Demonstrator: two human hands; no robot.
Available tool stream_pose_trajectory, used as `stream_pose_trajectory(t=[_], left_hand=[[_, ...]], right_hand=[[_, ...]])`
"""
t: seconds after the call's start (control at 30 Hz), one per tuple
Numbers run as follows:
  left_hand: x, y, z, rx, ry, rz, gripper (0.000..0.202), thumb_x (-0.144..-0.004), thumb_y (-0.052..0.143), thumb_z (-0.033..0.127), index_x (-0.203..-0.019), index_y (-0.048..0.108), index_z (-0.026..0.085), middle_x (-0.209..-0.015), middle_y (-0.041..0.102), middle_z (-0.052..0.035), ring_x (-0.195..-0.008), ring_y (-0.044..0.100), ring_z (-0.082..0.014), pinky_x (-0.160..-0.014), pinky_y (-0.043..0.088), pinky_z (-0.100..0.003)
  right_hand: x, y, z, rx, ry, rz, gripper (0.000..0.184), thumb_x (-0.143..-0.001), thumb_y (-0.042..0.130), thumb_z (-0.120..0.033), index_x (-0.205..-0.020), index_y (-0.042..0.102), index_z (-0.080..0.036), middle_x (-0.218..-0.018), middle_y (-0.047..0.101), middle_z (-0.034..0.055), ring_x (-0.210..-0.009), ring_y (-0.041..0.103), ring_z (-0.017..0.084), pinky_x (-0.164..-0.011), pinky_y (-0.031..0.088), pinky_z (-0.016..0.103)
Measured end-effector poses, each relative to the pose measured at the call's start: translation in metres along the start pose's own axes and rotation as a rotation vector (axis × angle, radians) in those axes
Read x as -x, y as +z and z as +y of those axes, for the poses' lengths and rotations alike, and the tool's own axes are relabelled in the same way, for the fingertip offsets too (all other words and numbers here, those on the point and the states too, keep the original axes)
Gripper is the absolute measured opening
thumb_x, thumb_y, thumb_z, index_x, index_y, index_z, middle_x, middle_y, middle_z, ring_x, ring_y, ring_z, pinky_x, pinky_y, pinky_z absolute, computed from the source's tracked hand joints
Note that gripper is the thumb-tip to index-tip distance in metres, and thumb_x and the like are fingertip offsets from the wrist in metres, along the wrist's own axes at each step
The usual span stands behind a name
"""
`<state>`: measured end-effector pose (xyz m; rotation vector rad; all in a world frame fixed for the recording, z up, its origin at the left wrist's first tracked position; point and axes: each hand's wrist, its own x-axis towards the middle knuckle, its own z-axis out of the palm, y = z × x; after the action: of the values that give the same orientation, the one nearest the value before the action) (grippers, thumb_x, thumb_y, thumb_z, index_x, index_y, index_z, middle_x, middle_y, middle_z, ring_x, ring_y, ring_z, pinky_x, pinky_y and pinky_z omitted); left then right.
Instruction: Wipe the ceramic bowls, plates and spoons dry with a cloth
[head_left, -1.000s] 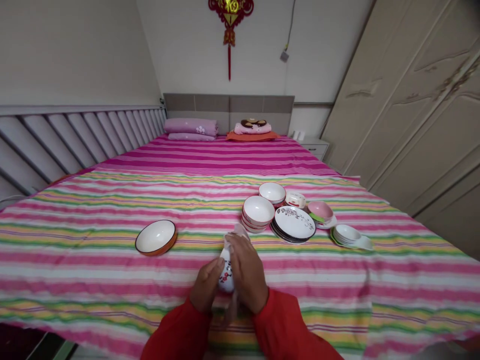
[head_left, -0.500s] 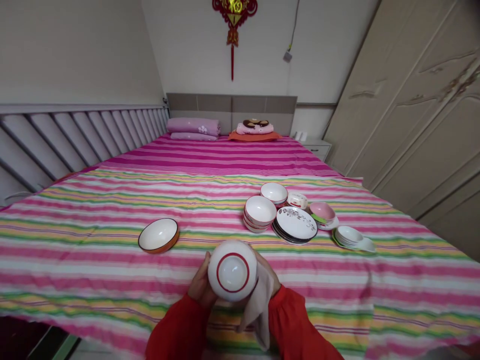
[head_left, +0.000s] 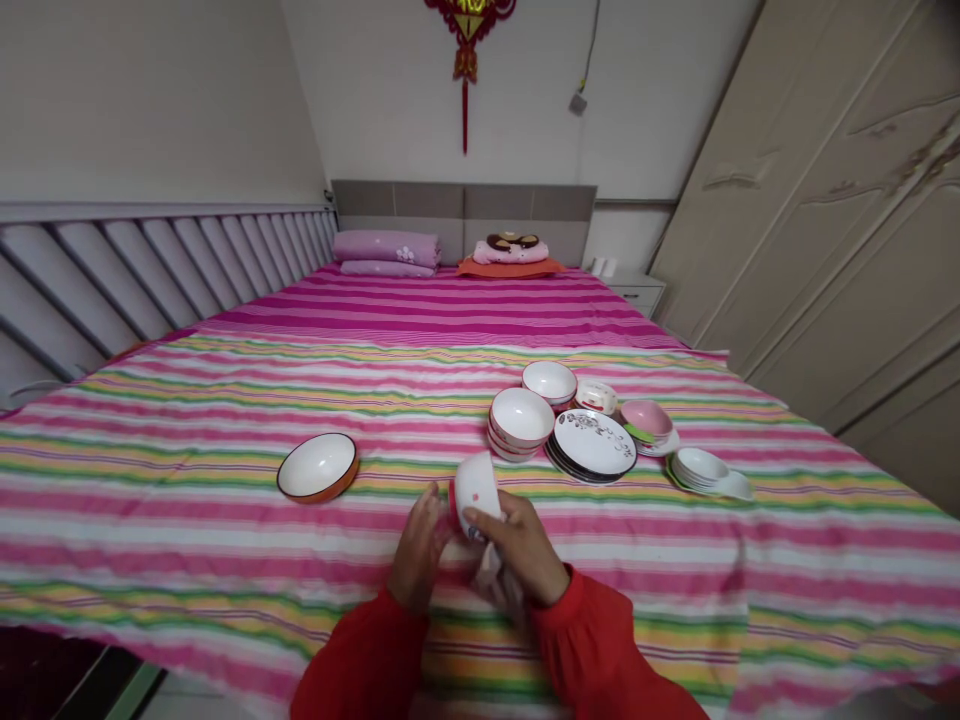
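Observation:
A white bowl (head_left: 478, 490) with a red foot ring and a small red mark is tipped on its side above the bed's front part. My right hand (head_left: 525, 545) grips it, thumb on the outer wall. A pale cloth (head_left: 491, 580) hangs beneath, bunched under that same hand. Just left of the bowl's foot is my left hand (head_left: 420, 545), its fingers stretched and a little blurred, seemingly off the bowl. An orange-brown bowl (head_left: 318, 466) with a white inside and dark rim lies farther left on the striped sheet.
Past the right hand stand stacked red-rimmed bowls (head_left: 521, 418), another bowl (head_left: 550, 382), patterned plates (head_left: 594, 443), a small decorated bowl (head_left: 597, 397), a pink bowl (head_left: 646, 418) and small white bowls (head_left: 700, 466). A railing (head_left: 172, 265) lines the left; wardrobe doors (head_left: 825, 220) stand right.
The bowl has turned from showing its base toward me to lying sideways. My left hand has come off its side, and my right hand now shows gripping it in front.

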<state>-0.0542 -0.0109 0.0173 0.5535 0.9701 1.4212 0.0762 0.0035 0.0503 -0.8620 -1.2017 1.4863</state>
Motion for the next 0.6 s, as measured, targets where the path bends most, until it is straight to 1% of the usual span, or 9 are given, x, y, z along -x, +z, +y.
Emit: stream_pose_trajectory(t=[0.07,0.13,0.17,0.27,0.33,0.43,0.47,0.53,0.6], left_hand=[[0.007,0.009,-0.001,-0.034,0.005,-0.001,0.074,-0.066,0.073,0.031,-0.132,0.04,0.026,-0.135,0.048,-0.0096,-0.124,0.044,-0.0271,-0.095,0.043,-0.035],[0.012,0.017,-0.002,-0.059,0.013,0.019,0.088,-0.058,0.079,0.023,-0.135,0.035,0.028,-0.131,0.052,-0.0089,-0.118,0.05,-0.0265,-0.093,0.044,-0.033],[0.014,0.02,-0.001,-0.07,0.018,0.032,0.089,-0.058,0.079,0.022,-0.135,0.034,0.027,-0.126,0.056,-0.009,-0.114,0.053,-0.0262,-0.091,0.045,-0.033],[0.013,0.021,0.005,-0.063,0.001,0.052,0.074,-0.065,0.073,0.031,-0.13,0.042,0.018,-0.104,0.066,-0.0103,-0.098,0.062,-0.0258,-0.085,0.048,-0.034],[0.01,0.015,0.012,-0.053,-0.002,0.032,0.069,-0.067,0.071,0.035,-0.128,0.045,0.015,-0.097,0.068,-0.0102,-0.091,0.064,-0.0251,-0.082,0.048,-0.034],[0.005,0.004,0.021,-0.076,-0.034,0.008,0.075,-0.064,0.073,0.032,-0.131,0.042,0.017,-0.107,0.066,-0.0107,-0.095,0.063,-0.0253,-0.081,0.048,-0.033],[0.004,0.002,0.022,-0.1,-0.049,0.015,0.078,-0.062,0.075,0.031,-0.131,0.042,0.017,-0.11,0.064,-0.0115,-0.097,0.062,-0.0259,-0.081,0.049,-0.032],[0.002,-0.001,0.021,-0.131,-0.073,0.044,0.084,-0.059,0.078,0.029,-0.133,0.04,0.017,-0.115,0.062,-0.0129,-0.098,0.062,-0.0269,-0.079,0.049,-0.032],[0.002,0.002,0.017,-0.115,-0.073,0.051,0.092,-0.057,0.079,0.027,-0.137,0.033,0.02,-0.116,0.061,-0.0131,-0.096,0.063,-0.0268,-0.078,0.05,-0.033]], right_hand=[[0.003,0.011,0.004,0.229,-0.105,0.015,0.016,-0.079,0.06,-0.028,-0.085,0.066,-0.015,-0.07,0.066,0.0016,-0.063,0.059,0.016,-0.059,0.049,0.026],[0.009,0.022,0.01,0.428,-0.222,0.013,0.025,-0.084,0.05,-0.023,-0.106,0.061,-0.017,-0.088,0.068,0.0052,-0.076,0.062,0.019,-0.067,0.051,0.028],[0.012,0.027,0.013,0.538,-0.301,-0.013,0.031,-0.085,0.046,-0.02,-0.114,0.057,-0.017,-0.097,0.067,0.0074,-0.084,0.062,0.02,-0.073,0.051,0.029],[0.02,0.031,0.025,0.919,-0.547,-0.158,0.04,-0.086,0.042,-0.012,-0.125,0.048,-0.014,-0.116,0.06,0.0132,-0.105,0.057,0.021,-0.087,0.049,0.033],[0.022,0.021,0.034,1.136,-0.649,-0.25,0.042,-0.086,0.044,-0.012,-0.127,0.045,-0.015,-0.12,0.058,0.0138,-0.109,0.054,0.022,-0.089,0.048,0.036],[0.019,-0.005,0.044,1.32,-0.792,-0.331,0.037,-0.086,0.048,-0.013,-0.123,0.049,-0.019,-0.12,0.06,0.0108,-0.108,0.055,0.022,-0.097,0.04,0.048],[0.017,-0.014,0.046,1.349,-0.84,-0.341,0.034,-0.086,0.049,-0.013,-0.12,0.051,-0.019,-0.119,0.061,0.0102,-0.107,0.056,0.022,-0.1,0.037,0.052],[0.014,-0.025,0.045,1.362,-0.9,-0.341,0.029,-0.086,0.051,-0.016,-0.114,0.056,-0.018,-0.114,0.064,0.0108,-0.103,0.059,0.023,-0.1,0.035,0.054],[0.014,-0.023,0.037,1.311,-0.89,-0.33,0.028,-0.085,0.052,-0.018,-0.113,0.057,-0.017,-0.111,0.065,0.0104,-0.101,0.06,0.023,-0.101,0.036,0.052]])
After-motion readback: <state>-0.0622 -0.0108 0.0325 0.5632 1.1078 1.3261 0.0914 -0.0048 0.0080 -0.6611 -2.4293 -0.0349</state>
